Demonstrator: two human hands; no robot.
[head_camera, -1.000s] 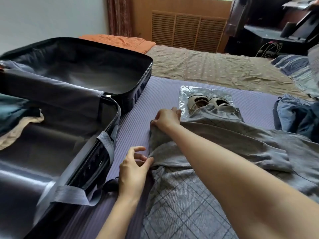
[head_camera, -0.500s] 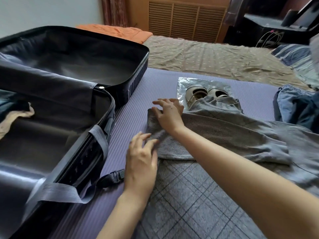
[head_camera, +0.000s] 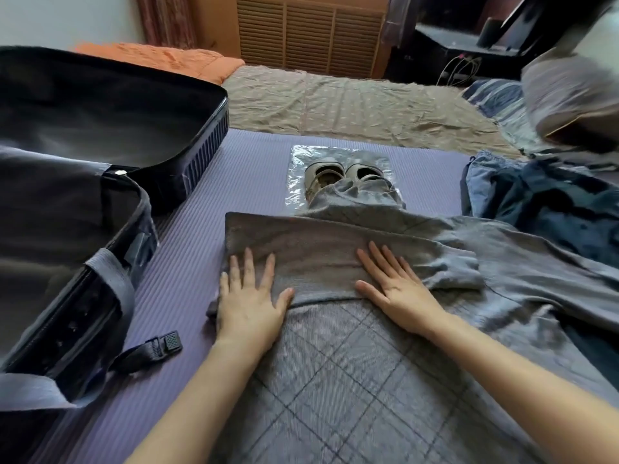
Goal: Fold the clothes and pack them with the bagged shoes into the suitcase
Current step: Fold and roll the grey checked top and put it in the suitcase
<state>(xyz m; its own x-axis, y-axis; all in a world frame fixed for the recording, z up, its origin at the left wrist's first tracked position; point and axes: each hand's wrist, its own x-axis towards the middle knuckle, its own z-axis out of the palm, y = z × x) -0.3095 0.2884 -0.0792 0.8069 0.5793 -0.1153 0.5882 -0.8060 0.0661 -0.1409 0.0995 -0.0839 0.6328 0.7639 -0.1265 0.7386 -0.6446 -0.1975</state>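
Note:
A grey checked garment (head_camera: 351,370) lies spread on the purple mat, one part folded across it as a flat band (head_camera: 311,242). My left hand (head_camera: 249,296) lies flat with straight fingers on the band's left end. My right hand (head_camera: 393,284) presses flat on the band's middle. Beyond the garment, a pair of beige shoes in a clear plastic bag (head_camera: 331,172) rests on the mat, partly covered by the garment's far end. The black suitcase (head_camera: 100,182) lies open at the left, its near half holding dark lining and a strap.
A loose suitcase strap with a buckle (head_camera: 157,346) trails onto the purple mat (head_camera: 254,155). Blue denim clothes (head_camera: 542,195) are piled at the right. A tan bedsheet (head_camera: 351,102) and an orange blanket (head_camera: 160,58) lie beyond the mat.
Both hands let go of the folded edge they were pinching and now lie flat on the band. My right hand moved right along the fold; the view shifted right.

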